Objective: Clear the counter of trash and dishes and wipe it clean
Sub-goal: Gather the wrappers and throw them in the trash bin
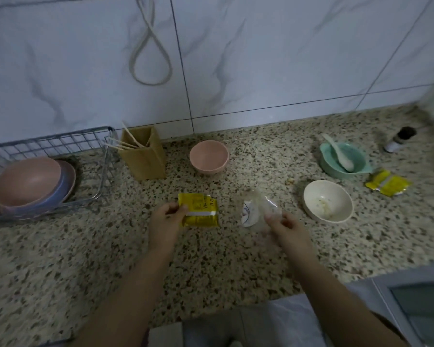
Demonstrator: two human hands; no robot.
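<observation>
Left hand (166, 216) pinching the edge of a yellow packet (199, 209) on the speckled counter (85, 259); right hand (283, 225) gripping a clear wrapper (258, 209), crumpled and blurred, just beside that packet. Right of the right hand, near, a white bowl (327, 201) with food scraps. Beyond that bowl, a green bowl (343, 157) with a white spoon (337, 152) inside, a second yellow packet (387, 183) just beside it, and a small dark-capped bottle (400, 139) farther back. Straight beyond the hands, a pink bowl (208, 157), upright and alone. Left of it, a tan holder (143, 154) with chopsticks (128, 141) leaning out. Well left of the left hand, a wire rack (48, 146) with tilted stacked dishes (33, 184). Behind everything, a marbled tile wall (286, 58) with a looped cord (150, 46) hanging. Dim light throughout.
</observation>
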